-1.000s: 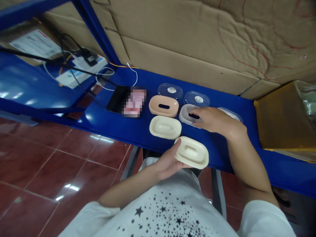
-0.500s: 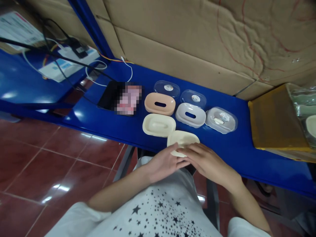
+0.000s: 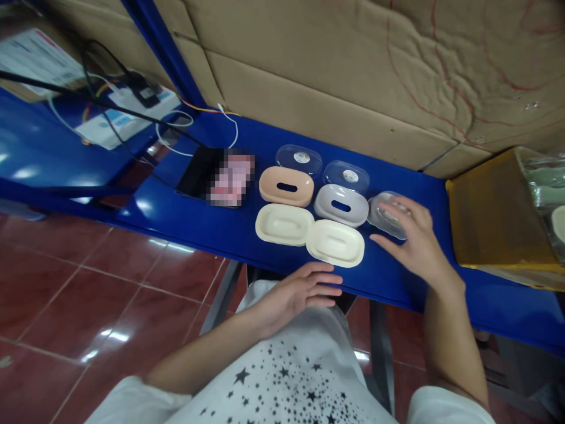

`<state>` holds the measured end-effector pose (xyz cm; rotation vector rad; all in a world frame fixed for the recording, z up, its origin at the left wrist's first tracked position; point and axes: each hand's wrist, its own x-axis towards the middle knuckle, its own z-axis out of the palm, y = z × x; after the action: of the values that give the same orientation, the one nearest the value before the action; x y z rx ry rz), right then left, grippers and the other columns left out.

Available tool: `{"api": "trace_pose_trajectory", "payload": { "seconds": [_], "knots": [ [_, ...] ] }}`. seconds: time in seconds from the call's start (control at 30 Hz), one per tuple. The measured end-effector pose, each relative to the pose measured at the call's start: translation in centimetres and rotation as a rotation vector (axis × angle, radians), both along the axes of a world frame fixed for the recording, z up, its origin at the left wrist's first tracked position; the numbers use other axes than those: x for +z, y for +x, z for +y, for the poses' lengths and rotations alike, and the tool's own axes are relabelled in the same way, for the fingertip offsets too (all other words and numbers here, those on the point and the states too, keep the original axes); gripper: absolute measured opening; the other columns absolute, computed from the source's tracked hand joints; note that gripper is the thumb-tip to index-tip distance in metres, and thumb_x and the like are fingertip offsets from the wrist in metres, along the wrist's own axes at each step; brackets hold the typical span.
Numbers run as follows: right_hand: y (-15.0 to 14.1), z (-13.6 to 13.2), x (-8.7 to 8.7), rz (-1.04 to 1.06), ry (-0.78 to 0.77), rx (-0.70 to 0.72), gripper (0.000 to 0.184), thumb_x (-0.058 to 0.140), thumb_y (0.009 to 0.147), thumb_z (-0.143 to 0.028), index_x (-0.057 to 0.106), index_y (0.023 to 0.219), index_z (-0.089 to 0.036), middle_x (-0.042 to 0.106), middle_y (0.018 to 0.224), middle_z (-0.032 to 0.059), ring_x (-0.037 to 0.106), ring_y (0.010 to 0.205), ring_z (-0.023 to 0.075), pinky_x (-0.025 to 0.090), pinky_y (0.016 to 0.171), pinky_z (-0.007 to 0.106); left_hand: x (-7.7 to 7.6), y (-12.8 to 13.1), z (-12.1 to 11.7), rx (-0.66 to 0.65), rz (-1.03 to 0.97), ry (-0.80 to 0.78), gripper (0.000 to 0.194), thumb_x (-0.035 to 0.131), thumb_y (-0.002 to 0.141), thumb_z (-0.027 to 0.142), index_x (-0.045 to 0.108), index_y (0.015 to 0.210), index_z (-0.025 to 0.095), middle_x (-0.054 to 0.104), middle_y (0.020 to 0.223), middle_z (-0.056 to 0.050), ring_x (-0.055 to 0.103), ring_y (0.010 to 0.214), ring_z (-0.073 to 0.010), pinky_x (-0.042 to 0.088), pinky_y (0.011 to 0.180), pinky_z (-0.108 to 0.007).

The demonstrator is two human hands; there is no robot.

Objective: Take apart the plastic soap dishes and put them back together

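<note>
My right hand (image 3: 408,235) is over a clear-lidded soap dish (image 3: 386,222) at the right of the group, fingers spread across part of its lid; whether they touch it I cannot tell. My left hand (image 3: 309,291) hangs open at the table's front edge, holding nothing. Just beyond it lies a cream oval tray (image 3: 335,242), touching a second cream tray (image 3: 285,224) on its left. Behind them sit a peach oval base (image 3: 271,187) and a pale lilac base (image 3: 324,207), both with a slot. Two clear lids with round stickers, a left lid (image 3: 286,158) and a right lid (image 3: 333,175), lie at the back.
A blurred-out phone-like object (image 3: 232,179) lies on the blue table (image 3: 212,235) to the left. An open cardboard box (image 3: 485,212) with wrapped items stands at the right. Behind is a cardboard wall (image 3: 318,88); a white power strip (image 3: 128,118) with cables is at far left.
The front cream tray has been let go and now lies flat beside the other one. My right hand has moved right to the lidded soap dish; my left hand has drawn back slightly.
</note>
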<state>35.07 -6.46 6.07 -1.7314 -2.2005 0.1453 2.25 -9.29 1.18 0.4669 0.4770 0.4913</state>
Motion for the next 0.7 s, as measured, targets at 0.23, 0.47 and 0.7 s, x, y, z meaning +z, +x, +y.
{"api": "trace_pose_trajectory", "payload": {
  "seconds": [0.23, 0.47, 0.7],
  "knots": [
    [6.6, 3.7, -0.4, -0.069, -0.205, -0.096, 0.089, 0.078, 0.094, -0.052, 0.038, 0.17, -0.03, 0.049, 0.17, 0.026, 0.047, 0.159, 0.0449, 0.037, 0.13, 0.065, -0.2, 2.2, 1.4, -0.026, -0.032, 0.018, 0.038, 0.066, 0.106, 0.042, 0.071, 0.137, 0.021, 0.072, 0.145, -0.019, 0.069, 0.134, -0.036, 0.048, 0.116, -0.055],
    [2.9, 1.2, 2.7, 0.221, -0.141, -0.029, 0.091, 0.082, 0.09, -0.055, 0.039, 0.168, -0.039, 0.053, 0.167, 0.0141, 0.057, 0.151, 0.0418, 0.049, 0.125, 0.062, 0.2, 2.3, 1.1, 0.027, -0.073, 0.076, 0.051, 0.078, 0.1, 0.042, 0.067, 0.147, 0.028, 0.068, 0.152, -0.018, 0.066, 0.139, -0.0385, 0.05, 0.116, -0.06],
    [-5.5, -1.4, 5.3, 0.077, -0.259, 0.436, 0.103, 0.079, 0.092, -0.069, 0.026, 0.175, -0.04, 0.041, 0.179, 0.011, 0.045, 0.161, 0.0404, 0.046, 0.128, 0.062, 1.9, 3.4, 1.0, 0.047, -0.309, -0.075, 0.085, 0.063, 0.094, 0.084, 0.061, 0.158, 0.029, 0.048, 0.175, -0.016, 0.039, 0.164, -0.0468, 0.045, 0.122, -0.067]
  ]
}}
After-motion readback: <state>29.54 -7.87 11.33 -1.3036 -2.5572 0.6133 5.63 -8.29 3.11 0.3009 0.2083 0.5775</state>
